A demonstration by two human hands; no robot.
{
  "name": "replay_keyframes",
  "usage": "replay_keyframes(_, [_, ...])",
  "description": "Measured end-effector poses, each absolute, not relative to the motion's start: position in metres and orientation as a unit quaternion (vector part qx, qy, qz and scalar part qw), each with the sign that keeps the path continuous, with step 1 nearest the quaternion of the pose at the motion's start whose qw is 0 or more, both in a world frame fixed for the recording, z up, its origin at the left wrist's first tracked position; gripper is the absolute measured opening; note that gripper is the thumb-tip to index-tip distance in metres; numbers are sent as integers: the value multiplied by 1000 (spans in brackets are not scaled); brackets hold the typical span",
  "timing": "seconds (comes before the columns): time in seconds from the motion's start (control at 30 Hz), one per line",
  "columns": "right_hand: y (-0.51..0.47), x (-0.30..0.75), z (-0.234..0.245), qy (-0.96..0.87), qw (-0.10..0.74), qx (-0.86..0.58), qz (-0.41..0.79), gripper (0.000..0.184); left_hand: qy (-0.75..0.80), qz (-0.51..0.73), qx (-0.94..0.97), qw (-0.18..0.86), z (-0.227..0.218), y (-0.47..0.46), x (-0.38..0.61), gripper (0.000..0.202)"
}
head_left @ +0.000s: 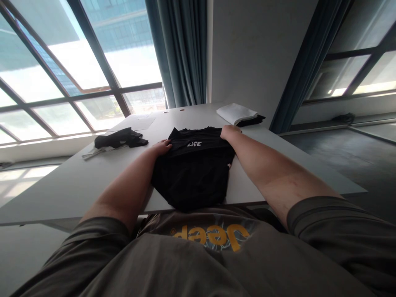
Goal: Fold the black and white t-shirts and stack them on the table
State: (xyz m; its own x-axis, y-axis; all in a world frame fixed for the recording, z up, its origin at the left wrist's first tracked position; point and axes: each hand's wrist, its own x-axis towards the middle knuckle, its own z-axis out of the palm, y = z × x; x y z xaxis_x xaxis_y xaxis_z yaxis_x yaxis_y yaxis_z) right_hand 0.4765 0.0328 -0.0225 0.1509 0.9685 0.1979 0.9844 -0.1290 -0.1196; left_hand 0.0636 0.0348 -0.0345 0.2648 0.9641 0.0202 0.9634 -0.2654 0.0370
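A black T-shirt [192, 173] with small white lettering near its far edge lies spread on the white table in front of me. Its near end hangs slightly past the table's front edge, close to my body. My left hand [163, 147] holds the shirt's left side near the far corner, fingers closed over the cloth. At the opposite far corner, my right hand [230, 131] is closed on the shirt's right side; its fingertips are mostly hidden. A small pale patch [229, 166] shows on the shirt's right edge.
Behind my right hand, folded white cloth [236, 113] rests on black cloth [252, 120]. A loose heap of black and white clothing [119, 139] lies at the left on the white table [77, 185]. Windows and blue curtains [179, 53] stand beyond.
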Motion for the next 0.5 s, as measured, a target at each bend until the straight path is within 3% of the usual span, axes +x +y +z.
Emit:
replay_keyframes(0.17, [20, 469, -16, -652, 91, -751, -49, 51, 604, 21, 796, 7, -35, 35, 63, 64])
replay_keyframes(0.4, [0, 438, -4, -746, 209, -613, -153, 48, 605, 26, 796, 6, -36, 36, 63, 63])
replay_keyframes(0.5, [-1, 410, -8, -772, 143, -614, -83, 56, 605, 25, 796, 7, -36, 37, 63, 63])
